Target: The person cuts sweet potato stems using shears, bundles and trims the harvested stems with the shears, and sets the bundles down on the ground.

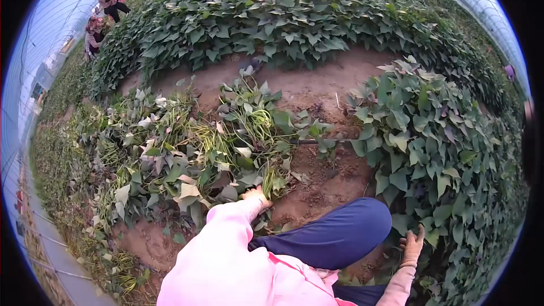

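Observation:
My left hand (256, 197), in a glove, reaches forward to the edge of a heap of cut sweet potato vines (192, 153). Its fingers are curled around yellow-green vine stems (273, 180), with the fingertips partly covered by leaves. On the other side of my knee, my right hand (412, 245), also gloved, is held low with its fingers apart and nothing in it. It is right beside the growing sweet potato plants (430, 153), whose broad green leaves stand close to the fingers.
Bare soil (323, 175) with a thin black pipe (323, 141) lies between the heap and the plants. A dense leafy row (272, 17) crosses ahead. Two people (110, 1) work at the far left under the greenhouse frame. My bent knee (362, 221) is between my hands.

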`<state>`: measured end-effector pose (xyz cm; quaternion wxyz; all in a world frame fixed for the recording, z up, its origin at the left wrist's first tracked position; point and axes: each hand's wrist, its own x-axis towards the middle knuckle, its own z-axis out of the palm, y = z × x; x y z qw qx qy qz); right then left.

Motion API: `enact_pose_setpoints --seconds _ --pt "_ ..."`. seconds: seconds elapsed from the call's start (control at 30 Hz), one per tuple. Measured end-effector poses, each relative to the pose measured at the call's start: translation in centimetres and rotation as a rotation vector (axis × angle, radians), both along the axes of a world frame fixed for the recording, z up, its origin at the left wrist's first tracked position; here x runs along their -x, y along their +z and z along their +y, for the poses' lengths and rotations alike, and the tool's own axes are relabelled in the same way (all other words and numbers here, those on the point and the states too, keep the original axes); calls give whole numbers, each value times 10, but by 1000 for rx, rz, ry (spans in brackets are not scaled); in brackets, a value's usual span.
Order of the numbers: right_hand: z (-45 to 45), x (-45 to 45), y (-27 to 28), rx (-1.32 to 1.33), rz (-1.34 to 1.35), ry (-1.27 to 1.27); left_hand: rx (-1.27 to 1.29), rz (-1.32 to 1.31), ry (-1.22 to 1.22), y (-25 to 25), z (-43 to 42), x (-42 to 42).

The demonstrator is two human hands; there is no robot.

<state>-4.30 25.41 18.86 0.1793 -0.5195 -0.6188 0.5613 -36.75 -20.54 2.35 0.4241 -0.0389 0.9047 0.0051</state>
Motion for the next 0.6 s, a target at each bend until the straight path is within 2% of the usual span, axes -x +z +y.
enact_pose_setpoints --seconds 0.17,0.3,0.37,0.47,0.5,0.53,0.6 --pt "-12 17 43 -34 70 8 -60 15 29 34 -5 -7" --pt "1 -7 90 -227 164 34 -175 63 -11 20 -9 -9" --pt "22 -45 93 -289 137 -4 -204 79 -116 50 -8 -10" --pt "30 -114 79 -66 190 -193 -211 71 -393 91 8 -9" --pt "29 -137 63 5 205 -296 -150 125 -494 107 19 -14" --pt "23 -161 41 66 270 -374 -197 148 -558 103 24 -12" --pt "10 -222 -21 302 507 -404 -258 171 -605 132 55 -12"
